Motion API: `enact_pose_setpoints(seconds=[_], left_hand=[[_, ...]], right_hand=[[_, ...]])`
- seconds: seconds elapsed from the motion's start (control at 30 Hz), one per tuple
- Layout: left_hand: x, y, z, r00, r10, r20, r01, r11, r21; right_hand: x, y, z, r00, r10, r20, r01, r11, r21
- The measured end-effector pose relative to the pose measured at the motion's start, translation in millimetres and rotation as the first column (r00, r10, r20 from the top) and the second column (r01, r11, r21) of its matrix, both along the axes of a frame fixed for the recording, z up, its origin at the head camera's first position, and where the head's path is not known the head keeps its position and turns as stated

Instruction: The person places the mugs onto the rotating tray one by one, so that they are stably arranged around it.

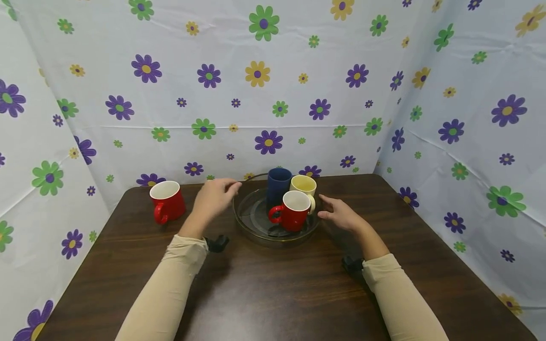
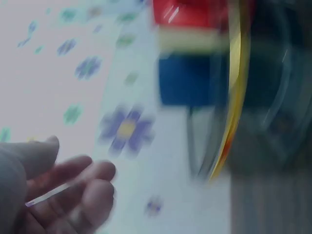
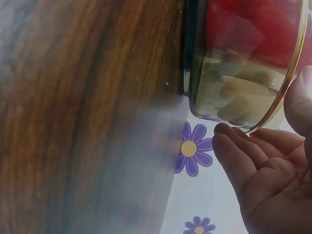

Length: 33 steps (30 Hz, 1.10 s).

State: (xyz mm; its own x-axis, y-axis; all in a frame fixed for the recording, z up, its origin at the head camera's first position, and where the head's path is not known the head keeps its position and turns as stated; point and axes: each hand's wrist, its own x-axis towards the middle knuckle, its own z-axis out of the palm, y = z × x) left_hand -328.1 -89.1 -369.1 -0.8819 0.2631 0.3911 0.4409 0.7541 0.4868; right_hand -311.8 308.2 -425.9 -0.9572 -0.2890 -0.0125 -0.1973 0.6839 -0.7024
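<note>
A round glass tray [image 1: 275,240] with a gold rim holds a red mug [image 1: 294,219] with a white inside, a yellow mug [image 1: 304,183] and a tall navy blue cup [image 1: 279,183]. At the tray's left side, my left hand [image 1: 214,196] is raised by the rim; the left wrist view, blurred, shows its fingers loosely bent and apart from the glass. On the opposite side, my right hand [image 1: 340,214] has thumb and fingers spread, fingertips right at the rim near the yellow mug's handle. Neither hand grips anything.
A second red mug [image 1: 168,202] stands on the brown wooden table [image 1: 273,289], left of my left hand. Flower-printed white sheets [image 1: 230,61] enclose the table at the back and both sides. Dark wrist mounts [image 1: 217,243] sit under my sleeves' cuffs.
</note>
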Motion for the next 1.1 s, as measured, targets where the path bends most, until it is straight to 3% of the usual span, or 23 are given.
enact_pose_setpoints(seconds=[0.1, 0.17, 0.27, 0.33, 0.43, 0.57, 0.67, 0.73, 0.8, 0.93, 1.1], left_hand=[[4.6, -39.0, 13.8, 0.989, 0.148, 0.021, -0.148, 0.989, -0.001], [9.4, -64.5, 21.8, 0.964, 0.262, 0.046, -0.261, 0.965, -0.017], [14.6, -97.8, 30.0, 0.903, 0.408, 0.132, -0.405, 0.913, -0.050], [17.0, -117.6, 32.2, 0.857, 0.468, 0.214, -0.459, 0.884, -0.095], [19.9, -145.5, 30.5, 0.790, 0.509, 0.342, -0.474, 0.860, -0.187], [25.4, -169.7, 26.4, 0.703, 0.531, 0.473, -0.428, 0.847, -0.315], [26.1, -174.3, 24.1, 0.658, 0.530, 0.534, -0.368, 0.846, -0.386], [24.3, -174.8, 21.8, 0.644, 0.507, 0.572, -0.319, 0.858, -0.402], [23.5, -174.4, 19.0, 0.644, 0.457, 0.614, -0.263, 0.886, -0.383], [20.9, -171.7, 11.0, 0.652, 0.338, 0.679, -0.186, 0.939, -0.289], [16.7, -168.5, 4.5, 0.666, 0.270, 0.696, -0.166, 0.963, -0.214]], right_hand=[[-0.4, 1, -0.5, 1.000, 0.005, -0.011, -0.005, 1.000, 0.002], [-0.6, 1, 0.1, 1.000, 0.001, -0.015, -0.001, 1.000, 0.006], [-0.5, 3, 1.0, 1.000, -0.010, -0.021, 0.011, 1.000, 0.016], [-0.1, 3, 1.5, 1.000, -0.012, -0.022, 0.012, 1.000, 0.017], [0.3, 2, 1.5, 1.000, -0.010, -0.022, 0.010, 1.000, 0.008], [0.7, 1, 0.2, 0.999, -0.002, -0.035, 0.002, 1.000, 0.006], [1.5, 0, -0.6, 0.999, -0.009, -0.047, 0.010, 1.000, 0.017], [1.8, 0, -0.7, 0.998, -0.022, -0.060, 0.024, 0.999, 0.028], [1.6, 1, -0.9, 0.997, -0.028, -0.077, 0.030, 0.999, 0.029], [1.0, 1, -0.5, 0.993, -0.040, -0.112, 0.042, 0.999, 0.024], [3.3, -2, 4.4, 0.997, -0.016, -0.071, 0.021, 0.998, 0.058]])
